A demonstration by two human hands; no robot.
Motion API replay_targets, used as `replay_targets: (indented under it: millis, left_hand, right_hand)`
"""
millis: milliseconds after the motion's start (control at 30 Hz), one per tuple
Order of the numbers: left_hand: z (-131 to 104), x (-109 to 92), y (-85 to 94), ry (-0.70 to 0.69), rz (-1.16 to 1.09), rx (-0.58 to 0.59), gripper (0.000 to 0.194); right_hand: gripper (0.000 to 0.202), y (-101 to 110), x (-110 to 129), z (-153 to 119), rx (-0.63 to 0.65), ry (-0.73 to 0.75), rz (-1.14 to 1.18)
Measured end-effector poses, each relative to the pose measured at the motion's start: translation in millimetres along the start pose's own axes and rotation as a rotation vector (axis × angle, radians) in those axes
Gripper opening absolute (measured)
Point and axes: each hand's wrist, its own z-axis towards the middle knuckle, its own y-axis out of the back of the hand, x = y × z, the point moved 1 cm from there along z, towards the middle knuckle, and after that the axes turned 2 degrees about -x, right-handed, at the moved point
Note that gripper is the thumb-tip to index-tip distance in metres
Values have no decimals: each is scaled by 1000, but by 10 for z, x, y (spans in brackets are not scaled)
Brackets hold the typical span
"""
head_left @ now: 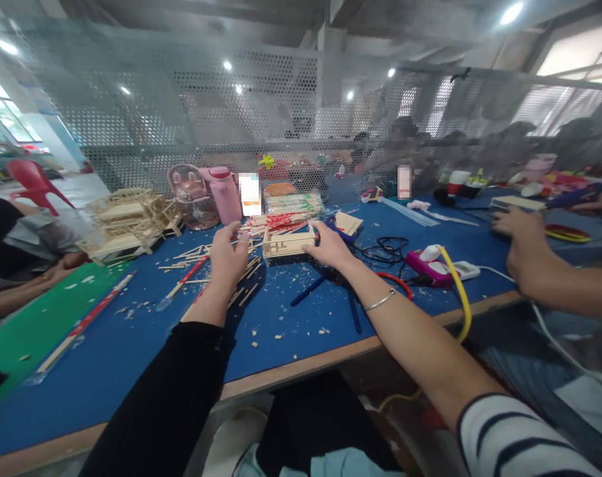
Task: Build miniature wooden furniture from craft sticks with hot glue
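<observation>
A small wooden stick frame [287, 244] is sitting toward the far middle of the blue table [132, 344]. It is looking like a low, open box built from pale flat sticks, with a rail running along its top and thin uprights showing at the ends. The right hand [331, 246] is gripping the frame's right end, fingers curling around it and thumb pressing on top. The left hand [227, 255] is hovering just left of the frame, its fingers bending loosely inward; whether it is pinching a stick I cannot tell, since the fingertips are turning away from view.

Loose sticks [201, 262] are lying scattered beneath and beside the left hand, and small wood offcuts [281, 324] are dotting the near part of the table. A bundle of sticks [294, 204] is lying just beyond the frame.

Farther left, a clear pink jug [194, 197] and a pink bottle [225, 194] are standing side by side; their contents are not showing clearly. A larger stick model [129, 220] is resting at the far left.

On the right, another person's hand [522, 242] is resting on the table near a glue gun [433, 264] with a yellow cord [457, 288].
</observation>
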Motion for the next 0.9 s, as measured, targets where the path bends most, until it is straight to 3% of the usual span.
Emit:
replay_targets:
  millis: [100,200,333,900]
  left_hand:
    - [-30,-98,-87,-215,28,145,47]
    - [-20,-212,-187,-401,76,325,67]
    - [37,-272,-301,-422,103,485,81]
    - [40,-276,-386,-266,104,465,79]
  right_hand:
    - [58,-53,-63,4,31,-44,21]
    - [50,-49,-73,32,39,-22,12]
    - [46,-50,-53,47,36,4,-12]
    - [49,-94,-55,43,64,5,-23]
